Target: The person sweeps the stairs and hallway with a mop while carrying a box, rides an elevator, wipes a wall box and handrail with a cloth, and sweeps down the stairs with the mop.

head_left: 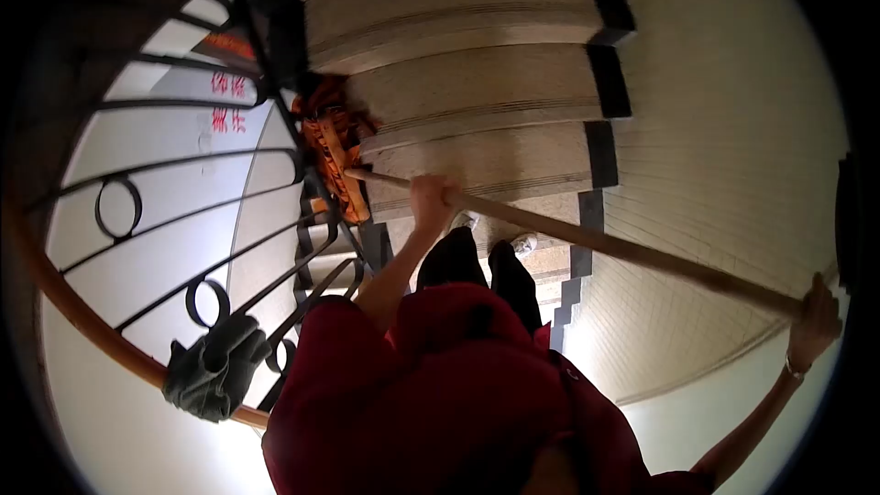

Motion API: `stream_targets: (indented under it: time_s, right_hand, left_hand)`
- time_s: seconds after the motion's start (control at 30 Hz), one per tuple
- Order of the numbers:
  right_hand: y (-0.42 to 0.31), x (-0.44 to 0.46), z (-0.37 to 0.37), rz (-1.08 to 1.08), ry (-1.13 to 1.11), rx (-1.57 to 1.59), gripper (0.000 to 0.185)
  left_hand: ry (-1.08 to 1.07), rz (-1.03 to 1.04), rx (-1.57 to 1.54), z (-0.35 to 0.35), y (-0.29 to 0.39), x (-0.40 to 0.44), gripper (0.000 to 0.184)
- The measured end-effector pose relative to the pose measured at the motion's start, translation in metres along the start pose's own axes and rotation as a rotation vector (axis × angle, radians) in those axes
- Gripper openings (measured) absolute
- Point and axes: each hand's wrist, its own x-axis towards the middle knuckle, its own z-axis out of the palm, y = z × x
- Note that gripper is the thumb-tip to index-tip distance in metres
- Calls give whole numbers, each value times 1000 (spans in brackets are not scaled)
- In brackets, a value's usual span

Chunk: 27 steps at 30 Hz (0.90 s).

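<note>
A long wooden-handled mop runs slantwise across the head view, and both my hands are on its handle (587,236). My left hand (431,202) is wrapped round the lower part of the handle, not far from the mop head. At the far right, my right hand (814,319) grips the upper end. The orange cloth-strip mop head (335,142) lies on the stair at its left end, against the railing posts. Its wooden crosspiece is partly covered by the strips.
Pale stone steps (477,78) with black-painted ends rise ahead. A black metal railing (174,165) with a wooden handrail (92,321) lines the left side. A dark grey cloth (217,367) hangs over the handrail. On the right is a pale wall (724,110). My shoes (524,245) stand on a step.
</note>
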Motion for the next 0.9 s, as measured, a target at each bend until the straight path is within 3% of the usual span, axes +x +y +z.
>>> stream_targets:
  time_s: [0.1,0.13,0.23,0.3,0.33,0.37,0.43,0.47,0.5,0.53,0.57,0.6,0.63,0.67,0.7,0.73,0.83,0.9]
  right_hand:
    - [20,-111,-10,147,-212,-6,22]
    - [19,-149,-22,314,-459,45,24]
    - [0,-237,-61,432,-504,20,23]
    - [-7,-309,-94,624,-811,65,27]
    - [-17,-341,-112,656,-853,-24,31]
    - [-27,-377,-132,597,-869,-122,33]
    - [-51,-423,-174,864,-1217,15,27]
    - [-71,-482,-192,893,-1178,51,26]
    - [-83,-423,-199,1077,-1738,120,22]
    - [-116,-467,-221,1160,-1675,70,16]
    - [-150,-505,-247,1128,-1666,156,14]
    - [-187,-541,-271,1234,-1629,333,12]
    - [-233,-619,-294,1061,-1588,502,8]
    - [-256,-587,-304,1023,-1723,569,18]
    - [-295,-588,-307,1239,-1550,637,13]
    - [-343,-616,-307,1025,-1637,618,8]
    - [-428,-574,-278,1321,-1691,794,6]
    - [-474,-547,-247,1491,-1614,870,8]
  left_hand:
    - [-162,131,-119,26,73,13,17]
    - [-143,225,-145,33,97,22,20]
    - [-349,355,-135,78,155,32,20]
    - [-382,524,-224,119,199,25,20]
    - [-368,570,-316,147,218,13,18]
    - [-515,591,-384,163,242,1,14]
    - [-734,714,-382,208,273,-46,5]
    - [-848,725,-352,211,290,-72,5]
    - [-971,862,-248,224,296,-104,9]
    - [-1022,908,-322,217,302,-125,13]
    - [-1183,1008,-290,208,308,-138,17]
    - [-1288,1053,-192,198,314,-146,18]
    - [-1311,1116,-213,186,320,-143,18]
    - [-1309,1160,-210,182,321,-139,18]
    - [-1302,1205,-204,183,323,-134,18]
    - [-1267,1231,-190,185,324,-127,18]
    - [-1288,1358,-41,174,345,-81,19]
    - [-1212,1441,52,173,348,-57,18]
